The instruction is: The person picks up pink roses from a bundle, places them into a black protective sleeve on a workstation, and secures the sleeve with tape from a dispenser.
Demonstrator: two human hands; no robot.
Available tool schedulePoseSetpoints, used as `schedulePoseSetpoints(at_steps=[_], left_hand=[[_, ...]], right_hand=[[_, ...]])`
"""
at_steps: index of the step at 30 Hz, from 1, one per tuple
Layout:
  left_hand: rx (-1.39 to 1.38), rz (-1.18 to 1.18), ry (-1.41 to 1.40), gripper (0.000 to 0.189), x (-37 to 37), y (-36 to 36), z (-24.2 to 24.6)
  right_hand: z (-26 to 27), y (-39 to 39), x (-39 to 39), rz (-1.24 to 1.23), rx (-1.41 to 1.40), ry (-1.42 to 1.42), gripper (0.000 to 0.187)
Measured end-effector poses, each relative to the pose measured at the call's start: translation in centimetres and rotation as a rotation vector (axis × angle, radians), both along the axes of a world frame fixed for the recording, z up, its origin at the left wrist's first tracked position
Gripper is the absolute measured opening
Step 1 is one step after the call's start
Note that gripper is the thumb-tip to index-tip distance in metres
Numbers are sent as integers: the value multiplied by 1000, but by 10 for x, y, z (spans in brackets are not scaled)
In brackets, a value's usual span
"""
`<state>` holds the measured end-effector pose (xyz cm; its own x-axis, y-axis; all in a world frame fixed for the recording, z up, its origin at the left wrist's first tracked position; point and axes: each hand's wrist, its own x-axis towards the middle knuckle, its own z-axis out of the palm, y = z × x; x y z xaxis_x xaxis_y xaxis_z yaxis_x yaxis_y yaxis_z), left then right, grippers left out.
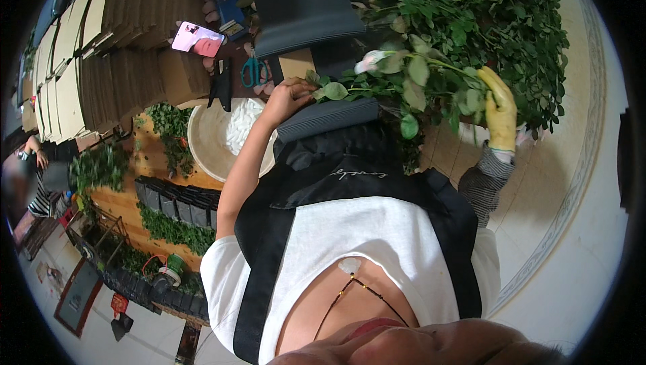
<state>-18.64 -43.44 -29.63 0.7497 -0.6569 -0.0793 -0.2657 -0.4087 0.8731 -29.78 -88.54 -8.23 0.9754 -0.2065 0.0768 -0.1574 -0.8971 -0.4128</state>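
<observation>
My left hand [291, 96] is bare and rests at the leaves near the black foam or rubber block [330, 117]; its fingertips touch a leafy stem. My right hand [501, 107], in a yellow glove, holds a leafy rose stem [449, 65] whose pale, wrapped bud [371, 61] points left. Other green stems lie between my hands, above the block. Behind them stands a dark padded board [308, 6] with a piece of cardboard [297, 63] at its lower edge.
Teal-handled scissors [254, 72], a black holder [220, 84] and a phone [198, 39] lie left. Cardboard stacks [121, 77] stand beyond. A round tub [207, 155] holds white pieces [244, 126]. A large heap of rose foliage [469, 16] fills the upper right. Another person's hand [36, 150] shows far left.
</observation>
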Motion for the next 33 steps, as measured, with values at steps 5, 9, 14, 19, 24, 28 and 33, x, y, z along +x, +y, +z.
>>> schedulePoseSetpoints(at_steps=[5, 9, 14, 19, 24, 28, 33], left_hand=[[51, -63, -67, 26, 2, -3, -6], [18, -74, -106, 24, 3, -5, -13], [-24, -90, 173, 26, 5, 1, -13], [34, 18, -40, 21, -1, -3, 4], [343, -127, -399, 18, 2, -2, 19], [442, -113, -615, 16, 4, -8, 43], [335, -97, -324, 42, 2, -4, 30]], right_hand=[[52, -9, -17, -108, -78, -170, 49], [62, 2, -4, 83, -46, -8, 55], [-41, 72, 24, 160, 422, 264, 57], [-118, 96, 33, 53, -48, 767, 57], [-131, 82, 39, 171, -53, 674, 55], [-144, 83, 28, 216, -59, 523, 46], [-161, 69, 12, 318, -37, 192, 35]])
